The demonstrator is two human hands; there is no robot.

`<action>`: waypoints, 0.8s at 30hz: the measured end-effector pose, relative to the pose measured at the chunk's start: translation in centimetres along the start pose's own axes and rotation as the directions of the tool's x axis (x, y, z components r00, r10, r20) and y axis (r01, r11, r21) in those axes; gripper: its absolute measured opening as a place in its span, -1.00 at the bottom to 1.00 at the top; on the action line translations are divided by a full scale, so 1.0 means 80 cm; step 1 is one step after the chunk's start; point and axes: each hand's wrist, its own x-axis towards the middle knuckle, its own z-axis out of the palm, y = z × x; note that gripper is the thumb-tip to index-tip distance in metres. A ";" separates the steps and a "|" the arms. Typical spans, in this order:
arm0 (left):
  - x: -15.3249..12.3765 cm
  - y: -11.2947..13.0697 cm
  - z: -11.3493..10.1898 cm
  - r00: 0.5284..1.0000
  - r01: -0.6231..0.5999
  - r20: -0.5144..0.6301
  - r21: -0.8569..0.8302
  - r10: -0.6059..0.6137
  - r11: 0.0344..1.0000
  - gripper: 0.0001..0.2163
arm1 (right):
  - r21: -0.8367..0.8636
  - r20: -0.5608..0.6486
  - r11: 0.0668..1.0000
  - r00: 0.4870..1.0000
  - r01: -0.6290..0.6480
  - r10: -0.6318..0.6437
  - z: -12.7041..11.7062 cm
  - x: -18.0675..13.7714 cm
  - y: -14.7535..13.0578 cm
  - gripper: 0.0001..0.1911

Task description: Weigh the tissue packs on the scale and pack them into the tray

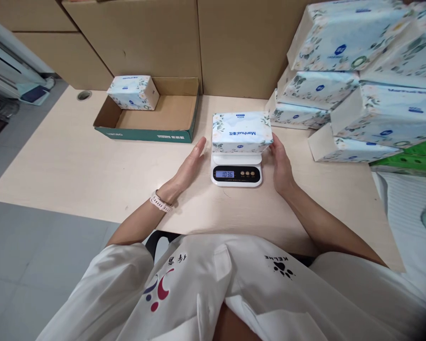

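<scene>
Green-sided box [142, 135] holds tissues [134, 93]; left grip [186, 169], right grip [282, 166], unclosed, flank pack [241, 133] on scale [236, 174].

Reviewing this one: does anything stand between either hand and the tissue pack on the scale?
Nothing visible does. A small open gap separates the left hand from the tissue pack on the scale. The right hand is at its right edge; whether it touches is unclear.

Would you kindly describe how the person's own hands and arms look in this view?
The left hand and right hand are both ungloved. A pale band with small slots circles the left wrist; the right wrist has none. Loose white sleeves end near the elbows.
</scene>
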 end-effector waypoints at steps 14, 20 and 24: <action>0.002 0.006 0.003 1.000 0.012 -0.017 0.115 -0.010 0.993 -0.20 | 0.026 0.030 0.999 0.999 -0.038 0.038 0.012 0.005 -0.005 0.01; 0.007 -0.005 -0.003 0.999 0.004 -0.036 0.095 -0.001 0.995 -0.19 | 0.056 -0.045 0.994 0.994 -0.095 0.098 0.012 0.002 -0.002 0.04; 0.016 -0.005 0.005 0.998 -0.044 -0.030 0.112 0.048 0.993 -0.12 | 0.041 -0.090 0.996 0.992 -0.082 0.085 0.016 0.004 -0.005 0.00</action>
